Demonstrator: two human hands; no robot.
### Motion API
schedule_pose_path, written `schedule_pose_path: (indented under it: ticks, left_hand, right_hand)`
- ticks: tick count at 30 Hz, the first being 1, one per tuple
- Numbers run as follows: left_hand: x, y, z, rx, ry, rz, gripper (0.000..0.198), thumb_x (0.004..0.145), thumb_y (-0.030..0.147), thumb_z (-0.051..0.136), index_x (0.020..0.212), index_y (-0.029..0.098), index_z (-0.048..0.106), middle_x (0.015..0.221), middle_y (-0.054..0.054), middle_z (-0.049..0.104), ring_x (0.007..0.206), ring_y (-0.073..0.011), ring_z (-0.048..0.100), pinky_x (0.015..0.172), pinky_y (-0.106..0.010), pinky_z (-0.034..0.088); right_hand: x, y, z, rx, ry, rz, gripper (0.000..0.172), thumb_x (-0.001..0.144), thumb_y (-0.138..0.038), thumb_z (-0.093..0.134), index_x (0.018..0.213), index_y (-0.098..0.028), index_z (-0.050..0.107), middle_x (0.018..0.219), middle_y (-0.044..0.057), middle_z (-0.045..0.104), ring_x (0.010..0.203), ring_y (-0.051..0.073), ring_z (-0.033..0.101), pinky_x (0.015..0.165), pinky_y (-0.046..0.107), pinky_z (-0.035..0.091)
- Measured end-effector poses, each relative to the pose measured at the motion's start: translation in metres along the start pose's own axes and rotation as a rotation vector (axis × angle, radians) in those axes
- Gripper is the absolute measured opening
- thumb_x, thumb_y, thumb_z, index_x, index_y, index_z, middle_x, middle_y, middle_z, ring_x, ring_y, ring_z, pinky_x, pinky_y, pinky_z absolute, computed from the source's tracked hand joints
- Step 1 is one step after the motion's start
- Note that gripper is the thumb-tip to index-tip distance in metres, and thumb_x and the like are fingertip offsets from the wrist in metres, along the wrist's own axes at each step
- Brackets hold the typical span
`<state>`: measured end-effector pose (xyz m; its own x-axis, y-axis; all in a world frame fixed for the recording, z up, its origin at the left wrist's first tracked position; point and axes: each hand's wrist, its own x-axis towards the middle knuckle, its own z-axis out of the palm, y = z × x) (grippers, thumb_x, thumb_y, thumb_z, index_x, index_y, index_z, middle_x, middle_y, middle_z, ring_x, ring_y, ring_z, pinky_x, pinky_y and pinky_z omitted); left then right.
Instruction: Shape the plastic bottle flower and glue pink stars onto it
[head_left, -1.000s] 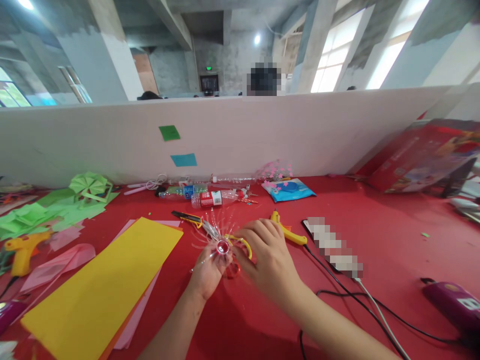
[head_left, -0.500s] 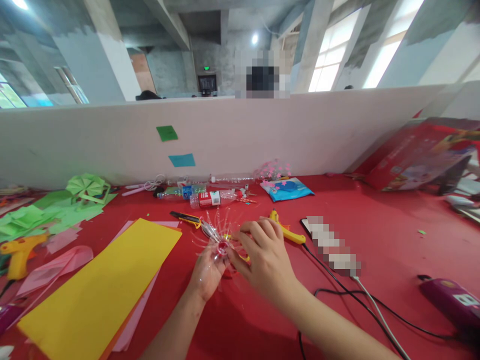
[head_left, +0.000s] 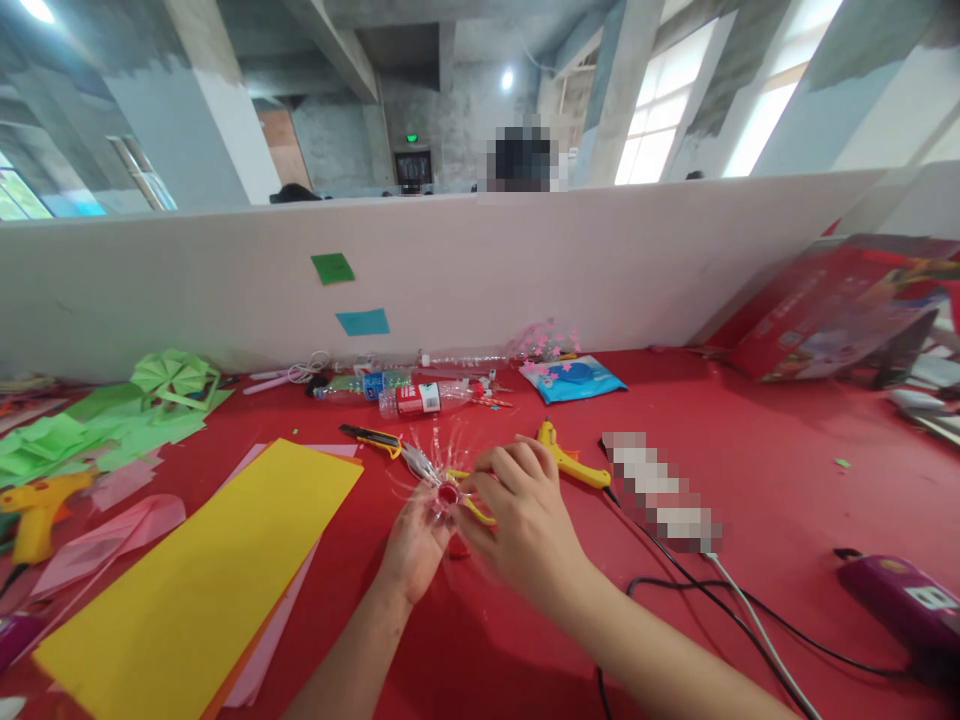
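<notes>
The cut top of a clear plastic bottle [head_left: 448, 496] is in my hands, its neck opening facing me and thin strips fanning outward around it. My left hand [head_left: 417, 540] is closed on it from the left and below. From the right, my right hand [head_left: 529, 515] has curled fingers at its edge, thumb and fingertips pinched on the strips; the exact contact is hard to see. Scissors with yellow handles [head_left: 484, 515] lie on the table behind, partly covered by the hands. A red piece, perhaps a cap [head_left: 458, 547], shows just below the neck.
A utility knife [head_left: 373, 437] and plastic bottles [head_left: 420, 399] lie farther back. Yellow paper sheets [head_left: 202, 580] are at left. To the right are a yellow glue gun [head_left: 574, 465], a blurred-out phone-like object [head_left: 664, 490] and black cables [head_left: 690, 570]. A white partition [head_left: 450, 260] borders the red table.
The cut bottle top has turned slightly in my hands, and its strips stand more upright. My right hand has shifted a little; the red piece beneath shows more clearly.
</notes>
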<state>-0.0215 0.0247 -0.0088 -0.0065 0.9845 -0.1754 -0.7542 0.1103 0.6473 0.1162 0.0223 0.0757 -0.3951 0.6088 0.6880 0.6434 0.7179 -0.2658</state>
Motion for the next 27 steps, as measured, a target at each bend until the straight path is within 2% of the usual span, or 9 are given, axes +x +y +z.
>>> schedule_pose_path:
  ticks: [7, 11, 16, 20, 23, 27]
  left_hand:
    - [-0.002, 0.000, 0.001, 0.007, 0.077, -0.008, 0.014, 0.073, 0.014, 0.062, 0.087, 0.018, 0.060, 0.086, -0.002, 0.066, 0.078, -0.0137, 0.062, 0.072, -0.027, 0.051]
    - [-0.003, 0.000, 0.001, 0.011, 0.050, -0.006, 0.013, 0.073, 0.014, 0.062, 0.086, 0.017, 0.061, 0.084, -0.002, 0.066, 0.076, -0.0122, 0.061, 0.071, -0.025, 0.051]
    - [-0.003, 0.002, 0.002, -0.010, 0.063, -0.020, 0.015, 0.073, 0.014, 0.062, 0.087, 0.017, 0.061, 0.085, -0.001, 0.066, 0.077, -0.0127, 0.062, 0.072, -0.025, 0.051]
    - [-0.003, 0.004, 0.002, 0.001, 0.009, -0.020, 0.008, 0.075, 0.017, 0.062, 0.083, 0.017, 0.060, 0.083, -0.001, 0.067, 0.076, -0.0124, 0.062, 0.074, -0.026, 0.050]
    - [-0.003, 0.004, 0.002, 0.003, 0.009, -0.028, 0.009, 0.075, 0.017, 0.062, 0.084, 0.018, 0.061, 0.084, -0.002, 0.067, 0.077, -0.0132, 0.062, 0.073, -0.026, 0.049]
    - [-0.002, 0.003, 0.000, -0.006, 0.039, -0.012, 0.009, 0.074, 0.016, 0.062, 0.083, 0.017, 0.061, 0.084, -0.002, 0.067, 0.079, -0.0146, 0.062, 0.072, -0.027, 0.050]
  right_hand:
    - [0.003, 0.004, -0.004, -0.015, 0.040, -0.026, 0.018, 0.083, -0.016, 0.060, 0.065, -0.019, 0.057, 0.072, 0.001, 0.057, 0.075, 0.017, 0.044, 0.085, 0.037, 0.034]
    - [0.002, 0.002, -0.004, -0.014, 0.061, -0.059, 0.025, 0.085, -0.014, 0.056, 0.060, -0.018, 0.054, 0.068, 0.001, 0.054, 0.072, 0.016, 0.041, 0.080, 0.035, 0.034]
    - [0.003, -0.001, -0.006, 0.014, 0.013, -0.006, 0.011, 0.080, -0.018, 0.064, 0.070, -0.018, 0.058, 0.076, 0.001, 0.056, 0.076, 0.017, 0.043, 0.082, 0.037, 0.034]
    - [0.004, -0.002, -0.011, 0.093, -0.072, 0.063, 0.012, 0.075, -0.024, 0.071, 0.076, -0.019, 0.061, 0.079, 0.001, 0.057, 0.078, 0.018, 0.046, 0.082, 0.037, 0.034]
    - [0.005, -0.003, -0.014, 0.098, -0.075, 0.063, 0.010, 0.075, -0.024, 0.071, 0.081, -0.020, 0.063, 0.081, 0.001, 0.058, 0.079, 0.018, 0.047, 0.082, 0.037, 0.035]
    - [0.006, -0.001, -0.018, 0.073, -0.054, 0.046, 0.006, 0.076, -0.018, 0.068, 0.076, -0.020, 0.062, 0.079, 0.001, 0.058, 0.078, 0.018, 0.048, 0.079, 0.035, 0.036]
